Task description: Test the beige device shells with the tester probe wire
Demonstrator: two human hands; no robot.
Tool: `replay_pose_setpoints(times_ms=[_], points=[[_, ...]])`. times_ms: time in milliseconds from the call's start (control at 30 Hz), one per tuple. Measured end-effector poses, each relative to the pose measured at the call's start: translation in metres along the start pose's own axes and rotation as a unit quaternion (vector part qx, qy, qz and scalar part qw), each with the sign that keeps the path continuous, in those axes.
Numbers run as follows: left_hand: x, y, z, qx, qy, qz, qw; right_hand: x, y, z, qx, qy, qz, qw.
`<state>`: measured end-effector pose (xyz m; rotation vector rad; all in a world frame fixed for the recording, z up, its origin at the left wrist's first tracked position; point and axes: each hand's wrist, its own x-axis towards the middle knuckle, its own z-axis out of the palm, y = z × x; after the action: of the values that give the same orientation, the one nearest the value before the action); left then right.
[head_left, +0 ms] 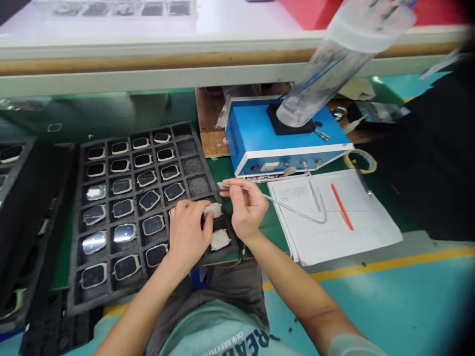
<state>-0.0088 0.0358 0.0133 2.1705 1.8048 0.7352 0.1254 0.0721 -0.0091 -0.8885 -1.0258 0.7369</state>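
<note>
A dark foam tray sat at the far left. Beside it, on the green counter, lay a wide gridded tray, with watches in rows of pockets, dark screens facing up. A white shelf ran across the back. Further right stood a blue box with a clear cylinder on top; papers lay in front of it, bearing a red pen, near a roll of tape. Turquoise floor with a yellow stripe showed at the lower right.

The left hand was over the gridded tray's right side, its grip pinching a pale watch between thumb and fingers; whether it was lifted I could not tell. Just below, a second pale watch lay in a pocket. The right hand, near the tray's edge, had its grip pressed together around a thin tube, which looped over the papers.
</note>
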Motion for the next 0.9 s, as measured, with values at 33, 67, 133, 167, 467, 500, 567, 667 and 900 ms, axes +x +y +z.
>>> replay_pose_setpoints(times_ms=[33,67,133,167,467,500,567,667,900], points=[[-0.001,0.001,-0.004,0.042,0.007,0.004,0.999,0.000,-0.001,0.000,-0.001,-0.005,0.000,1.000],[-0.003,0.001,-0.009,0.071,0.022,0.005,0.997,0.000,-0.002,-0.001,-0.003,-0.010,-0.001,1.000],[-0.013,-0.001,-0.023,0.092,0.045,0.009,0.995,-0.001,-0.004,-0.002,-0.004,-0.016,-0.001,1.000],[-0.021,-0.003,-0.030,0.088,0.043,0.014,0.995,-0.001,-0.005,-0.003,-0.003,-0.016,0.001,1.000],[-0.073,-0.013,-0.057,0.016,-0.087,-0.003,0.996,-0.006,-0.008,-0.005,-0.011,-0.056,0.043,0.997],[-0.069,-0.014,-0.058,-0.003,-0.078,-0.015,0.997,-0.007,-0.007,-0.005,-0.011,-0.058,0.040,0.997],[-0.056,-0.016,-0.058,-0.064,-0.035,-0.057,0.996,-0.009,-0.006,-0.004,-0.012,-0.062,0.031,0.997],[-0.030,-0.016,-0.052,-0.258,0.036,-0.159,0.952,-0.011,-0.005,-0.003,-0.022,-0.097,0.014,0.995],[-0.001,-0.012,-0.012,-0.507,0.106,-0.226,0.825,-0.015,0.000,-0.001,-0.022,-0.166,-0.025,0.986]])
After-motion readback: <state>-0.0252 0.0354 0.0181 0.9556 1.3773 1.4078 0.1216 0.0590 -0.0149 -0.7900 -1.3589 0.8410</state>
